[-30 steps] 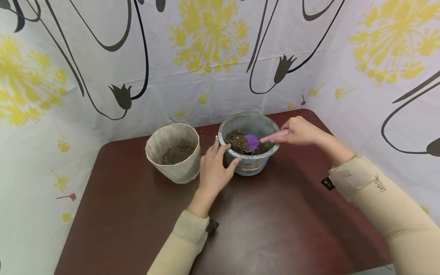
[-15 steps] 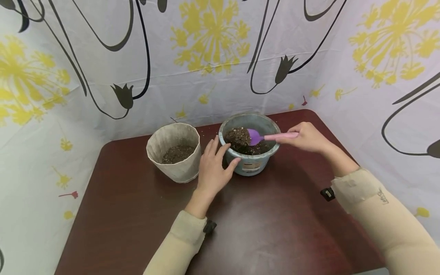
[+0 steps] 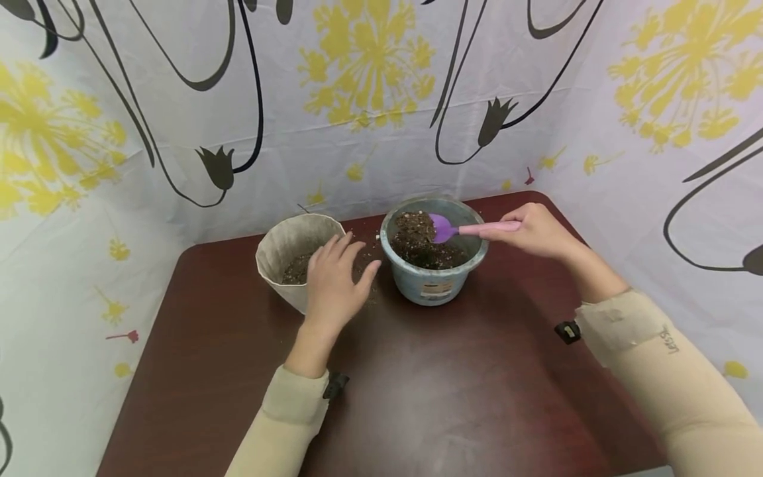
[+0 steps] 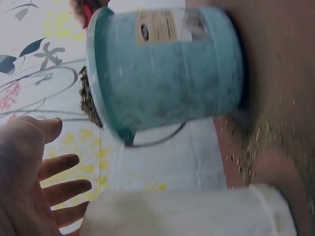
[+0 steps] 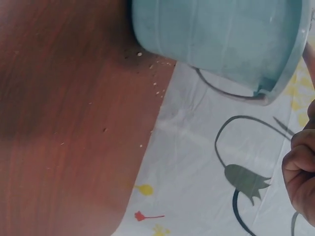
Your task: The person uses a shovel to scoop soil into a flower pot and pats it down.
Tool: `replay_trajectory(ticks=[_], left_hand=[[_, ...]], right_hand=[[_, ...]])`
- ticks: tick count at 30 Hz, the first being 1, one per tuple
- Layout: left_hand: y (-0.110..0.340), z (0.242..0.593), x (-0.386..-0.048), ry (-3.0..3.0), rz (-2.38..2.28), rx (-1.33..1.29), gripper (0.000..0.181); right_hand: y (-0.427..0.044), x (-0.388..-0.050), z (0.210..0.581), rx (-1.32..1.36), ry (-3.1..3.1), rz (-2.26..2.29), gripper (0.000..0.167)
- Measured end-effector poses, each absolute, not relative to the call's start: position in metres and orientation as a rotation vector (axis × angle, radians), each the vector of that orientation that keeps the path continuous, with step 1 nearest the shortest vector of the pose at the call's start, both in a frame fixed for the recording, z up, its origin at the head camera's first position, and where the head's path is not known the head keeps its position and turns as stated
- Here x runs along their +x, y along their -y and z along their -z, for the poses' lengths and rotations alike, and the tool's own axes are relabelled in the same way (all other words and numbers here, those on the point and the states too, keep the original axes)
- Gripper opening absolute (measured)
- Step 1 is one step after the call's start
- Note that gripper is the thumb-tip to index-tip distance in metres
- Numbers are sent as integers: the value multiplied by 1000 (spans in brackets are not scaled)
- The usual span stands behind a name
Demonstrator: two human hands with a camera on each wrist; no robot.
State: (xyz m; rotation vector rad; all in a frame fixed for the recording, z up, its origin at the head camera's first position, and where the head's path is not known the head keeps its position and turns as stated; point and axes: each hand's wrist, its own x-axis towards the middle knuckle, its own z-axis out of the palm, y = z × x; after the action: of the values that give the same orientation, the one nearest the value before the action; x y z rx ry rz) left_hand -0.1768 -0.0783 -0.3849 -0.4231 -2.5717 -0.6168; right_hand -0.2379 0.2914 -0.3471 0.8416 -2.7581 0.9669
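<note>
A small trowel [image 3: 444, 229] with a purple blade and pink handle is gripped in my right hand [image 3: 532, 230]. Dark soil [image 3: 415, 227] is heaped on its blade, over the blue bucket [image 3: 430, 289], which holds more soil. My left hand [image 3: 334, 281] has its fingers spread, over the near right side of the whitish pot [image 3: 275, 249]. Whether it touches that pot's rim I cannot tell. Soil shows low inside the pot, partly hidden by the hand. In the left wrist view the blue bucket [image 4: 167, 73] stands beyond the loose fingers [image 4: 66, 189].
Both containers stand towards the back of a dark red-brown table [image 3: 453, 384]. Soil crumbs [image 5: 155, 83] lie scattered around the bucket. Behind and at the sides hangs white cloth [image 3: 393, 159] printed with flowers. The bucket's wire handle [image 5: 221, 93] hangs at its back.
My left hand has left the bucket's rim and moved left to the whitish pot. The right hand has drawn right a little and lifted the trowel with soil on it.
</note>
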Motion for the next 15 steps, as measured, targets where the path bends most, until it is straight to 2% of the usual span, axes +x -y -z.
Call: replay_trajectory(ticks=[11, 15], left_hand=[[138, 389, -169, 2603, 565, -275, 48], [155, 391, -165, 2585, 561, -227, 48]], right_hand=[[-253, -241, 334, 613, 2836, -974, 22], [-238, -243, 332, 619, 2845, -996, 23]])
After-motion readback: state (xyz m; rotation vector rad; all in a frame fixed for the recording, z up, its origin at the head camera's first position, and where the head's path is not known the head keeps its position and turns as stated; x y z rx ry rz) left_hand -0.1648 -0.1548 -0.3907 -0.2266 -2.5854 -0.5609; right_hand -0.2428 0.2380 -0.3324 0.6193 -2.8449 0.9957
